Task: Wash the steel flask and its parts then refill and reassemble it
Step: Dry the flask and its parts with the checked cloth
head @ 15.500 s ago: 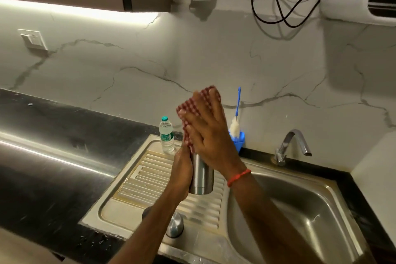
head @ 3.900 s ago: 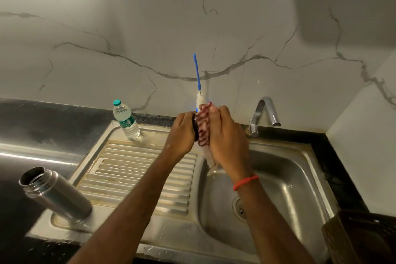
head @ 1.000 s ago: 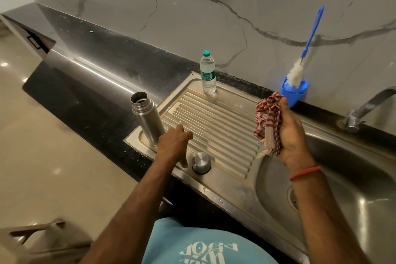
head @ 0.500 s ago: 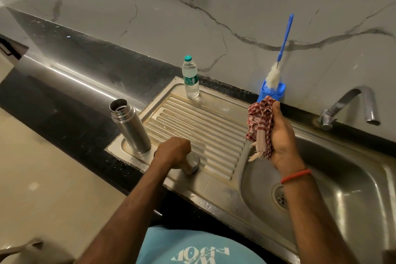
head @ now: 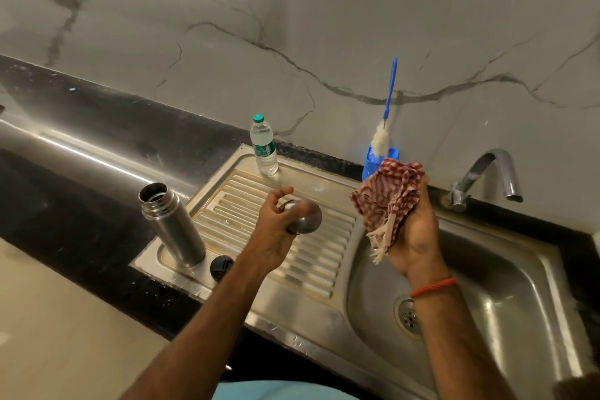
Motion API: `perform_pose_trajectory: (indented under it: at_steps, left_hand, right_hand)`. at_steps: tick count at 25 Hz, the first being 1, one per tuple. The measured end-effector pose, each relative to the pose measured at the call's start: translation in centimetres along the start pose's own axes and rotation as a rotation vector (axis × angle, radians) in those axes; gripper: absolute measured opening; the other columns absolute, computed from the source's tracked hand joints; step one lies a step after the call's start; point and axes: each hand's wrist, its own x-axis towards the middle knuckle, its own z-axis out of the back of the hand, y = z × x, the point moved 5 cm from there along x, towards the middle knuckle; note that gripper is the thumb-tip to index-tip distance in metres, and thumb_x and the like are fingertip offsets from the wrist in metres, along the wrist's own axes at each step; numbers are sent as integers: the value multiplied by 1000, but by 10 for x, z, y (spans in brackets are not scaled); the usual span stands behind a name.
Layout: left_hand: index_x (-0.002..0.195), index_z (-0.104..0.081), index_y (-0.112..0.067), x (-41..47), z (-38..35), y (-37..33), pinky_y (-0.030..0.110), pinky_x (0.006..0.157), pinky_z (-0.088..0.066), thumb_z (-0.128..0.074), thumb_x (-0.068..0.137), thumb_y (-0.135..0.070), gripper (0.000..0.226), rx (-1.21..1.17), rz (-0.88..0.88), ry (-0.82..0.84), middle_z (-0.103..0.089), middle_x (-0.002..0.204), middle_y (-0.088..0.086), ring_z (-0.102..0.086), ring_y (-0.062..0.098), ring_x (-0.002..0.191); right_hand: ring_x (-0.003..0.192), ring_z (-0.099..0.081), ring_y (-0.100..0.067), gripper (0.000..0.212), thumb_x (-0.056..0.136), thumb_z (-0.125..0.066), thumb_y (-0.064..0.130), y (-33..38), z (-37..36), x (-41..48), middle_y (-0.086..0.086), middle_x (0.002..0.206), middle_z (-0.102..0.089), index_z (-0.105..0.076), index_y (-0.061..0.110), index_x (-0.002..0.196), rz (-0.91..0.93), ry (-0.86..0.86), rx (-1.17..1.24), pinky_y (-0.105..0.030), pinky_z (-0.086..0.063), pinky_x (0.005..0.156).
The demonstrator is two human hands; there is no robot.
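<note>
Drying is looking like the step in hand: the left hand point(head: 274, 234) is holding the steel cap point(head: 306, 221) up above the drainboard point(head: 324, 256), fingers and thumb curling round its side, while the right hand point(head: 412, 237) is gripping a bunched red-checked cloth point(head: 389, 195) just beside it, the two not touching. To do this well, I am judging that the cloth should be going into the cap's hollow as well as round its dome, with the left hand turning the cap against a firmly held cloth, over the drainboard or basin point(head: 503, 286) so that a slip is costing nothing. The cap is blurring a little, but its rounded closed end seems to be facing right, toward the cloth, with the rim lying back among the fingers, so its axis is running roughly level, left to right. The flask point(head: 172, 224) is standing on its base at the drainboard's front left corner, well apart from both hands, mouth open and pointing up, long axis upright though leaning up-left in the wide lens. A black stopper point(head: 221, 266) is lying just beside its base, and a water bottle point(head: 263, 146) is standing at the back edge.
</note>
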Motion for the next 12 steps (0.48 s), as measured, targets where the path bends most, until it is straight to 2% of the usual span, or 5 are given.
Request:
perform_pose_trajectory:
  at_steps: [2, 4, 6, 8, 12]
  left_hand:
    - [130, -52, -12, -5, -15, -4, 44, 86, -61, -66, 79, -61, 72, -23, 17, -26, -62, 123, 20, -68, 30, 104]
    - [139, -49, -15, -6, -28, -4, 50, 97, -55, -38, 73, -85, 97, -11, 59, 10, -65, 128, 20, -67, 35, 114]
    - [143, -51, -18, -6, -38, -6, 49, 105, -49, -28, 70, -94, 108, -60, 60, 92, -63, 136, 21, -62, 37, 125]
    - [147, -50, -22, -6, -37, -4, 50, 112, -44, -21, 69, -99, 113, -106, 50, 89, -61, 140, 18, -59, 36, 130]
    - [156, -29, -41, -12, -39, 0, 43, 107, -47, 4, 69, -95, 108, -73, -83, 105, -59, 143, 13, -58, 29, 131]
  right_hand:
    - [132, -53, -32, 70, 96, -42, 63, 4, -7, -2, -12, 144, -56, -45, 17, 148, 174, 78, -56, -51, -42, 110]
    - [142, -42, -27, 78, 92, -49, 64, -4, -28, -6, -4, 155, -43, -35, 18, 153, 350, 247, -391, -48, -35, 115]
    - [151, -23, -22, 65, 97, -41, 62, -33, -48, -11, 7, 164, -23, -31, 33, 153, 562, 383, -1240, -44, -25, 119]
    - [147, -26, -25, 53, 101, -36, 59, -55, -52, -15, 4, 162, -25, -31, 42, 151, 775, 357, -1846, -45, -29, 116]
    - [99, -59, -19, 39, 100, -36, 57, -44, -61, -15, 1, 116, -62, -53, 35, 128, 791, 58, -1825, -36, -53, 79]
